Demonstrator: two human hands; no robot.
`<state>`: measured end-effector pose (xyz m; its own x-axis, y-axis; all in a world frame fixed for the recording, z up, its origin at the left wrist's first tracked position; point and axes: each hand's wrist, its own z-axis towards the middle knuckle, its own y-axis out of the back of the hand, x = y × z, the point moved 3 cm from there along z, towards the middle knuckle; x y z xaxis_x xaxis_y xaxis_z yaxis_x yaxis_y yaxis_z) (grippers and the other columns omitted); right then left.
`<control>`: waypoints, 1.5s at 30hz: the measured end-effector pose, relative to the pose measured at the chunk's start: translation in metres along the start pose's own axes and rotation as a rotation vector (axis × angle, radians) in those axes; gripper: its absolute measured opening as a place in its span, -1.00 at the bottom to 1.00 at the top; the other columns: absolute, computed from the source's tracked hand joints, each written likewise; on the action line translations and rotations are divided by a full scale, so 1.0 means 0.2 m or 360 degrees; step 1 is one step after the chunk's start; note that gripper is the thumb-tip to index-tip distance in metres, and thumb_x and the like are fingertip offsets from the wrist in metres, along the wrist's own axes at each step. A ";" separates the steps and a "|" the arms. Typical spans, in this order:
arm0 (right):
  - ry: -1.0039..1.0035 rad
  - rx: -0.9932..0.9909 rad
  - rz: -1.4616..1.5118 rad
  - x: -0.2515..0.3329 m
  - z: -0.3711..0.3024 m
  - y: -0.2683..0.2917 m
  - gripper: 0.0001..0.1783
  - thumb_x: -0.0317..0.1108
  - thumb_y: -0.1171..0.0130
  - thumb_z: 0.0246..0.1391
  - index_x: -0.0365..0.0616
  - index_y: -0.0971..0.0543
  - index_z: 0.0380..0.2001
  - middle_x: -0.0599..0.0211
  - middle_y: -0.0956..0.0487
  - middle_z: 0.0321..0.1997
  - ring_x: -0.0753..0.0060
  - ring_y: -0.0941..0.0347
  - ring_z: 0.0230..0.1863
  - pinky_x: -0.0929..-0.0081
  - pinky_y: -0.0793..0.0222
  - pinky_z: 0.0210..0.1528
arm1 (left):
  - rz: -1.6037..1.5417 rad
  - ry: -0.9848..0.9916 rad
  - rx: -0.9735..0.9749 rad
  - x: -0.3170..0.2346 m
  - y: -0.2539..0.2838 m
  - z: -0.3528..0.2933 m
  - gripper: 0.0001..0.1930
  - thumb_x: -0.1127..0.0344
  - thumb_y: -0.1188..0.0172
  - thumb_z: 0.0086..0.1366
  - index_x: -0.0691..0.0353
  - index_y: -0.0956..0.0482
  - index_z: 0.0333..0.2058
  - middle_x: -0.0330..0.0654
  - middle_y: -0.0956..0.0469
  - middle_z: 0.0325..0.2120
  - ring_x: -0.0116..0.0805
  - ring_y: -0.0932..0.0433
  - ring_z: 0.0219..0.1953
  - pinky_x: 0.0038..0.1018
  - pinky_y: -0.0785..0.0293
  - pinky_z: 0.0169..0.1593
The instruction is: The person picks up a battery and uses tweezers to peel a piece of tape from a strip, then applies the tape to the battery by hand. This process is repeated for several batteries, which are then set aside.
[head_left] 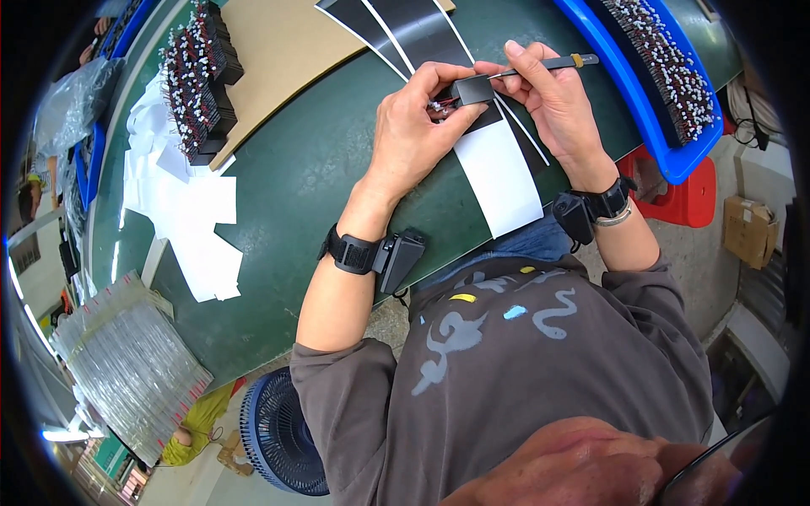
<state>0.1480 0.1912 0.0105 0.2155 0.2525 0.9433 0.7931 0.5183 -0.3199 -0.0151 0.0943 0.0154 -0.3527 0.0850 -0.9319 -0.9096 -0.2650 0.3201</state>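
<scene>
My left hand (403, 139) is closed around a small black block (472, 90), gripped between thumb and fingers. Thin red wires with white ends poke out of its left side, partly hidden by the fingers. In my right hand (558, 110) is a pair of dark tweezers (557, 62) with a tan band, its tip at the block's upper right edge. Under both hands lie glossy black strips (418, 32) with white borders. A white sheet (499, 181) extends from below the block to the table's near edge.
Rows of wired black blocks stand on a brown board (283, 42) at left and in a blue tray (666, 152) at right. White paper scraps (198, 253) and a plastic-wrapped stack (135, 363) lie left on the green table (295, 152). A red stool (696, 194) stands right, a fan (278, 430) below.
</scene>
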 end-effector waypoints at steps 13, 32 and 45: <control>0.0072 0.0017 0.0023 -0.03 0.01 0.01 -0.71 -0.19 -0.22 0.33 -0.07 -0.44 -0.43 0.36 -0.60 -0.41 0.30 -0.67 -0.01 0.57 -0.56 0.00 | -0.0036 0.0060 0.0063 0.01 0.00 -0.01 -0.60 0.39 -0.44 0.18 0.28 -0.59 0.00 -0.27 -0.66 -0.24 -0.57 -0.61 -0.19 -0.60 -0.55 -0.10; 0.0091 -0.0011 -0.0016 -0.04 0.02 0.03 -0.73 -0.19 -0.20 0.35 -0.13 -0.49 -0.36 0.33 -0.63 -0.37 0.38 -0.67 -0.06 0.57 -0.56 -0.02 | -0.0037 0.0004 -0.0029 0.01 -0.01 0.00 -0.64 0.29 -0.47 0.13 0.18 -0.65 -0.09 -0.22 -0.66 -0.42 -0.46 -0.60 -0.42 -0.53 -0.55 -0.26; 0.1419 0.0476 -0.1985 0.16 -0.14 -0.14 -0.87 -0.45 -0.25 0.22 -0.23 -0.59 -0.19 0.12 -0.69 -0.06 0.22 -0.66 -0.06 0.24 -0.50 0.20 | -0.0106 0.0046 -0.0020 0.03 -0.01 0.00 -0.64 0.32 -0.42 0.17 0.19 -0.65 -0.05 -0.20 -0.69 -0.36 -0.46 -0.64 -0.34 -0.53 -0.56 -0.19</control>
<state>0.1481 0.1621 0.0529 -0.1261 -0.9364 0.3274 0.6066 0.1883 0.7724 -0.0156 0.0947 0.0087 -0.2850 0.0754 -0.9555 -0.9279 -0.2716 0.2554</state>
